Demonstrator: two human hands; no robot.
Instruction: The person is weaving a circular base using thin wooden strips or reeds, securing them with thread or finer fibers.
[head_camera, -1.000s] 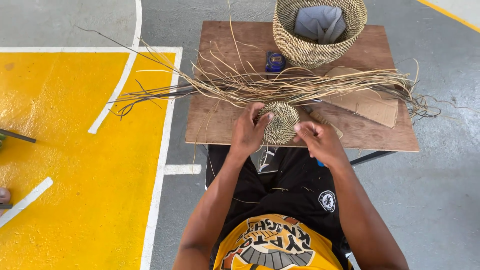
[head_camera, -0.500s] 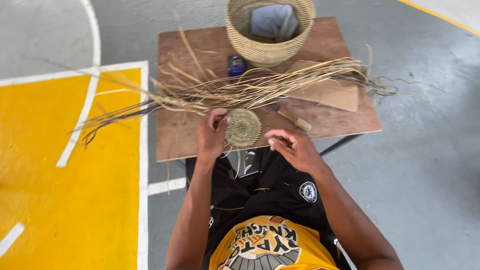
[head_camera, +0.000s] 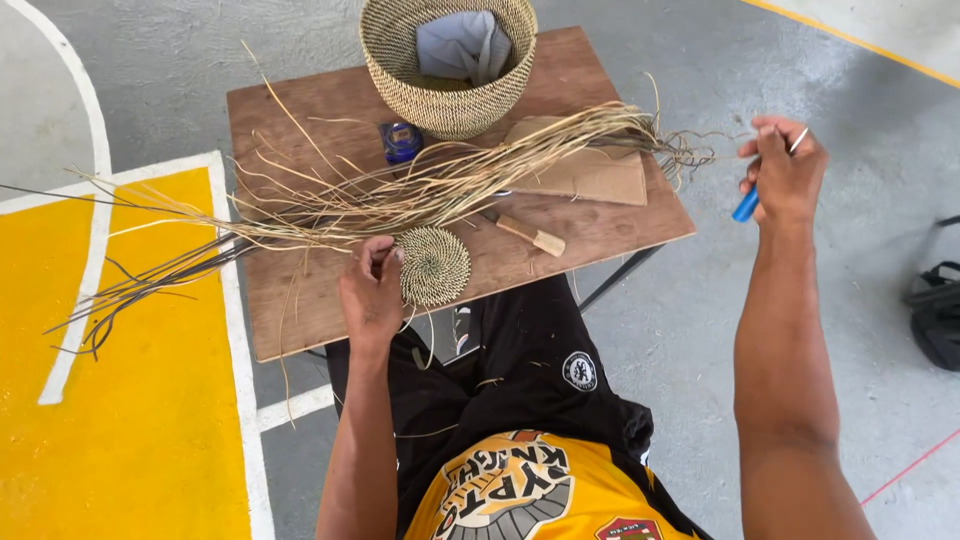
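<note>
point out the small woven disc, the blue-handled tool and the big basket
woven disc (head_camera: 434, 265), head view, centre of the coil
blue-handled tool (head_camera: 745, 206), head view, blue handle
basket (head_camera: 450, 100), head view, front wall

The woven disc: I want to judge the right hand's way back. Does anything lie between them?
Nothing visible. The right hand is raised beyond the table's edge; the woven disc sits in the left hand.
</note>
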